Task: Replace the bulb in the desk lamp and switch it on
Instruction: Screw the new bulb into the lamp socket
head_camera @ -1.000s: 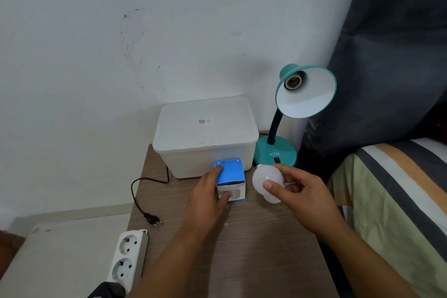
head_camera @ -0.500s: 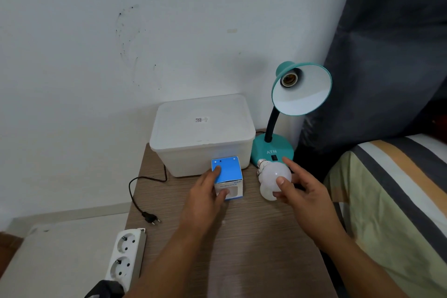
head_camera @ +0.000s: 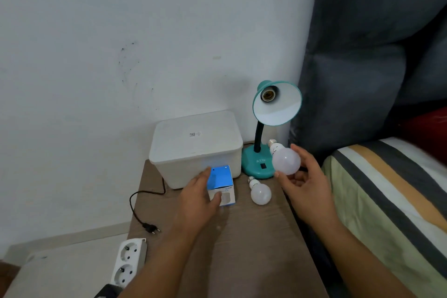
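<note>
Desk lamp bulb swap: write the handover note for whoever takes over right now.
Left hand: grips the small blue-and-white cardboard bulb box standing on the brown wooden table.
Right hand: holds a round white frosted bulb in the air beside the lamp base, screw cap pointing up and away.
A second, smaller white bulb lies on the table between box and lamp.
Teal desk lamp: socket empty.
Its black plug lies loose on the table, beside the white power strip.
Done: socket emptied, bulb in hand.
Left: screw bulb in, plug in, switch on.
</note>
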